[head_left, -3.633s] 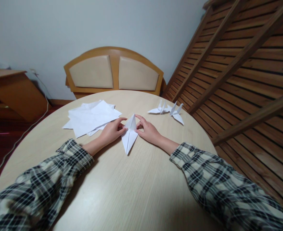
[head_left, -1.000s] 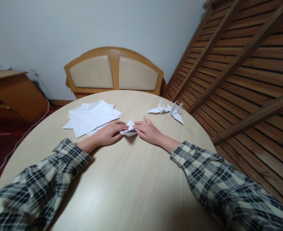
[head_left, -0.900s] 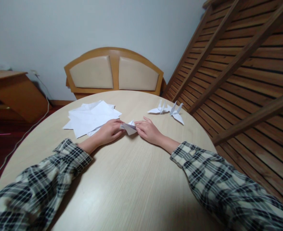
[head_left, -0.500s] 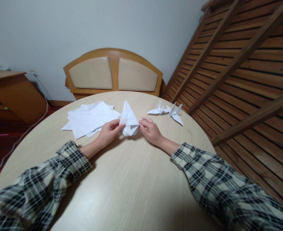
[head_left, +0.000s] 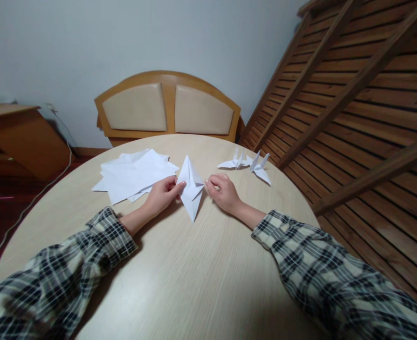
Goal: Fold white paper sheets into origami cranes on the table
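Observation:
A folded white paper (head_left: 190,186), a long diamond with one tip toward the chair and one toward me, lies on the round light-wood table (head_left: 194,264). My left hand (head_left: 162,193) pinches its left corner between thumb and fingers. My right hand (head_left: 222,191) is curled, its fingertips at the paper's right corner. Both sleeves are plaid.
A loose pile of white sheets (head_left: 132,172) lies left of my left hand. Two finished paper cranes (head_left: 247,163) stand at the table's far right. A padded wooden chair (head_left: 168,111) sits behind the table, a slatted wooden frame (head_left: 353,94) leans at right, and a cable (head_left: 27,203) runs at left.
The paper went from flattened and short under both hands to lifted and unfolded. It now lies as a long diamond, held at both side corners.

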The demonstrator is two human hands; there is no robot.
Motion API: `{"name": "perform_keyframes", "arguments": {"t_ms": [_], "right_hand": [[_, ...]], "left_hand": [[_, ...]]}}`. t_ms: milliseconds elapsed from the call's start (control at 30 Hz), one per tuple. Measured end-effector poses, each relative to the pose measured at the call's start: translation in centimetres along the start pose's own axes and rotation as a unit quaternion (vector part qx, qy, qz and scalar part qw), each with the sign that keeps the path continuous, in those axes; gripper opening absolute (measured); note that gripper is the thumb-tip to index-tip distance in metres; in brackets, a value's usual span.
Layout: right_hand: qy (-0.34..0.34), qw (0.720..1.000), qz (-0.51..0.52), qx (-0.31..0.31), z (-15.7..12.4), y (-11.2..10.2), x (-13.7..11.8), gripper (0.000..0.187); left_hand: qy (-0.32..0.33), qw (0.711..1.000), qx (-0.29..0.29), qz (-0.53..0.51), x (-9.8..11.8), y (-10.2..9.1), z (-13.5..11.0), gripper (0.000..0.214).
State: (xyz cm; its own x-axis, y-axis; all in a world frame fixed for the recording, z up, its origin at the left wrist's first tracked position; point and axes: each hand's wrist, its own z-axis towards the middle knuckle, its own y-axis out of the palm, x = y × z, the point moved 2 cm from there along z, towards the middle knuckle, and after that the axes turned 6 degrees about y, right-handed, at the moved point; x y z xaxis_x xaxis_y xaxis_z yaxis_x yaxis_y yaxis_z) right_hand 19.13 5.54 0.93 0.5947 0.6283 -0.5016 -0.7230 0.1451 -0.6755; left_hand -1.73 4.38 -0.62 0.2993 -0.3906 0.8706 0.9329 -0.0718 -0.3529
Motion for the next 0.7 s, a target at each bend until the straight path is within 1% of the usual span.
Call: {"name": "perform_keyframes", "arguments": {"t_ms": [100, 167, 233, 333, 500, 700], "right_hand": [[0.008, 1.000, -0.005, 0.013, 0.2, 0.2, 0.4, 0.034], [0.020, 1.000, -0.007, 0.004, 0.3, 0.5, 0.6, 0.028], [0.025, 1.000, -0.012, -0.013, 0.3, 0.6, 0.5, 0.021], [0.015, 0.999, -0.020, -0.032, 0.2, 0.7, 0.3, 0.012], [-0.001, 0.998, -0.036, -0.052, 0.1, 0.7, 0.4, 0.021], [-0.021, 0.993, -0.056, -0.100, 0.0, 1.2, 0.8, 0.019]], "left_hand": [[0.022, 0.992, -0.014, 0.125, 0.2, -0.2, -0.1, 0.032], [0.049, 0.977, -0.024, 0.208, 0.6, -0.2, -0.1, 0.033], [0.080, 0.962, -0.025, 0.260, 1.0, -0.3, 0.0, 0.034], [0.105, 0.948, -0.028, 0.298, 1.3, -0.3, 0.1, 0.033], [0.122, 0.926, -0.055, 0.354, 1.1, -0.3, 0.1, 0.032], [0.120, 0.903, -0.065, 0.406, 0.7, -0.1, 0.0, 0.033]]}}
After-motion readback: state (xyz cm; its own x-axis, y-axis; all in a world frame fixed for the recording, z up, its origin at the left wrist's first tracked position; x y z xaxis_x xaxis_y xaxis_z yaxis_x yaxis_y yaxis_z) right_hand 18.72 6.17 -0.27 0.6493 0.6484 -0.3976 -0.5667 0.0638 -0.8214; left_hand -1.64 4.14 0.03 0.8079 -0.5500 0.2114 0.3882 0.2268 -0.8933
